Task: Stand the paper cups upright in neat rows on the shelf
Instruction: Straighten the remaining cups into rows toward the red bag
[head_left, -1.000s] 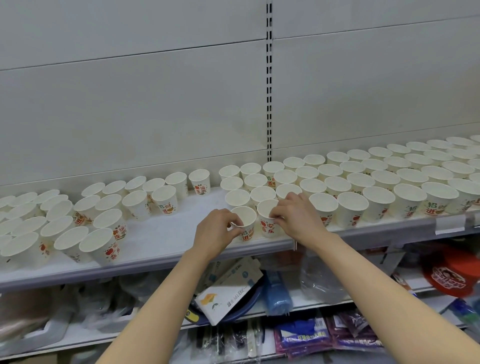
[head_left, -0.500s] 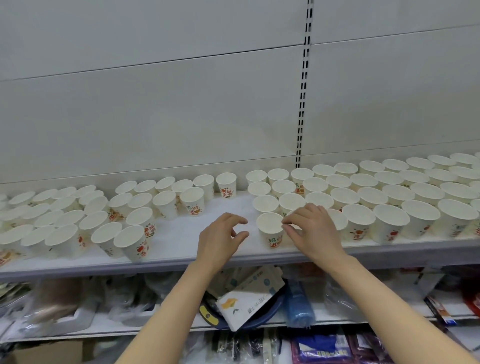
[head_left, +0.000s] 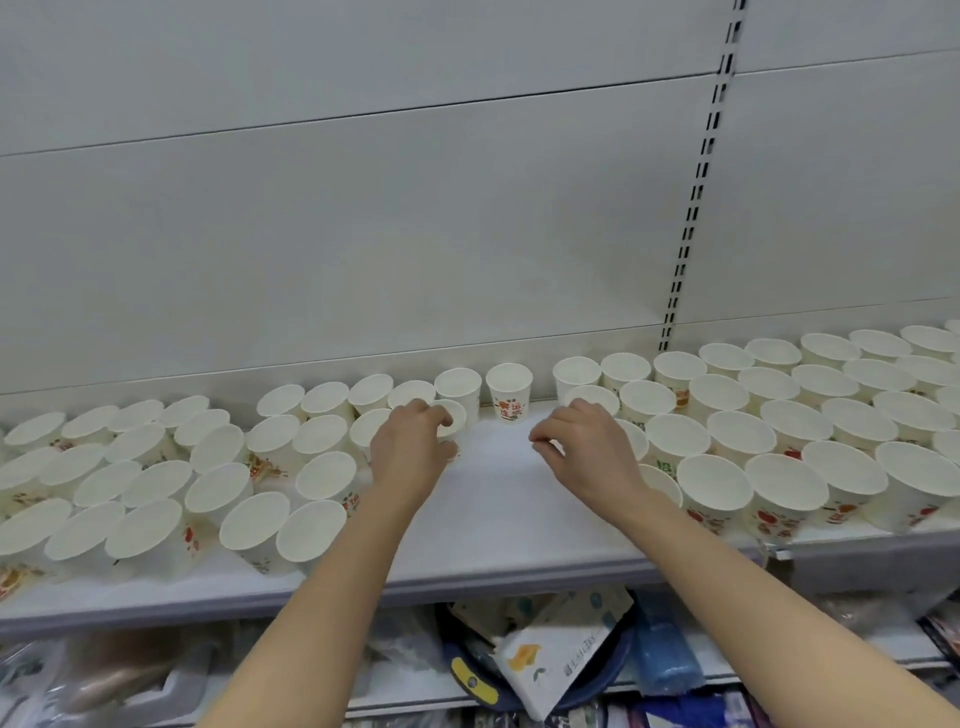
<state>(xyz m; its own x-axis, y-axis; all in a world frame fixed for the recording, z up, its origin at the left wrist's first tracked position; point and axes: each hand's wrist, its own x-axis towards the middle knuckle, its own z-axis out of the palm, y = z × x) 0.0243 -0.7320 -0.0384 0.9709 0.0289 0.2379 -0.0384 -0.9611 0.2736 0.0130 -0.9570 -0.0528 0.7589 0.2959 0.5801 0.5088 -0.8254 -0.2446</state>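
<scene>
White paper cups with red and orange prints stand upright on a white shelf (head_left: 498, 525). The cups on the right (head_left: 789, 467) form tidy rows; the cups on the left (head_left: 218, 483) stand more loosely. One cup (head_left: 509, 391) stands alone at the back of the gap between them. My left hand (head_left: 413, 447) grips the rim of a cup (head_left: 453, 414) at the left group's right edge. Over the gap, my right hand (head_left: 587, 452) hovers beside the right group with loosely curled fingers and holds nothing I can see. It hides part of a cup behind it.
A grey back panel with a slotted upright (head_left: 696, 202) rises behind the shelf. The lower shelf holds a white printed pack (head_left: 561, 654), a blue bottle (head_left: 667, 654) and plastic-wrapped goods. The shelf's front lip (head_left: 519, 584) runs across the view.
The view has shifted left and closer. My left hand moved back and left from the front cup onto a cup in the left group. My right hand left the front cups and drew over the gap.
</scene>
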